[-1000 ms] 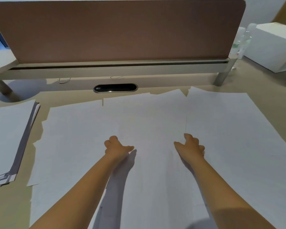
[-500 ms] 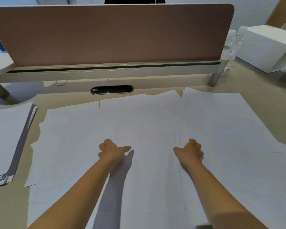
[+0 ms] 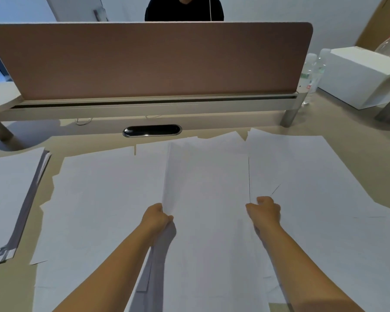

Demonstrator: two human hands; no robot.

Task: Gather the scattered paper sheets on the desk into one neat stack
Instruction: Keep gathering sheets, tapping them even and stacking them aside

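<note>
Several white paper sheets lie spread and overlapping across the beige desk (image 3: 369,140). My left hand (image 3: 156,217) grips the left edge of the middle sheet (image 3: 207,188), and my right hand (image 3: 265,211) grips its right edge. That sheet's left side is raised a little off the sheets below. More loose sheets (image 3: 99,199) lie to the left, and other loose sheets (image 3: 313,188) lie to the right. A separate stack of paper (image 3: 9,199) sits at the left edge of the desk.
A brown divider panel (image 3: 149,61) on a raised shelf runs along the back. A black oval cable port (image 3: 152,131) sits below it. A white box (image 3: 358,75) and clear bottles (image 3: 311,73) stand at the back right. A person in black sits behind the panel.
Both hands have closed on the edges of the middle sheet, where before they rested curled on the paper. The sheet's left edge has lifted. My head has tilted up.
</note>
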